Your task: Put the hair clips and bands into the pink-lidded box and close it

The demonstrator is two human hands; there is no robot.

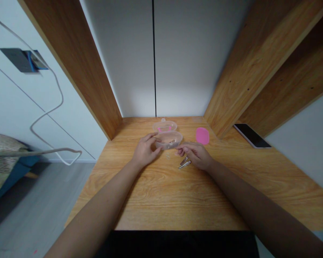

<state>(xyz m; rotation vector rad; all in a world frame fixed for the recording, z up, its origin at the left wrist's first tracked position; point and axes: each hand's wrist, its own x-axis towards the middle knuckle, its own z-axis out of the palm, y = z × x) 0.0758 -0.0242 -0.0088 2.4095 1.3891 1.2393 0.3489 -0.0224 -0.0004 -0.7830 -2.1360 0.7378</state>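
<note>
A clear plastic case [169, 145] lies with its hinged lid [173, 125] tipped back, away from me. Something pink shows in the lid, and a small metal item [172, 141] is inside the case. My left hand [146, 149] grips the case's left end between thumb and fingers. Close to its front right edge is my right hand [195, 154], fingers curled together; whatever they may pinch is too small to make out. On the table just below that hand lie silver metal pieces that look like nail clippers [185, 164], partly covered by it.
A pink rounded plastic piece [202, 136] lies right of the case. Farther right a phone [252, 136] rests on the wooden table [177, 204]. Wooden panels [231, 82] and a white back wall [183, 64] enclose the table. A white cable [59, 89] hangs at left.
</note>
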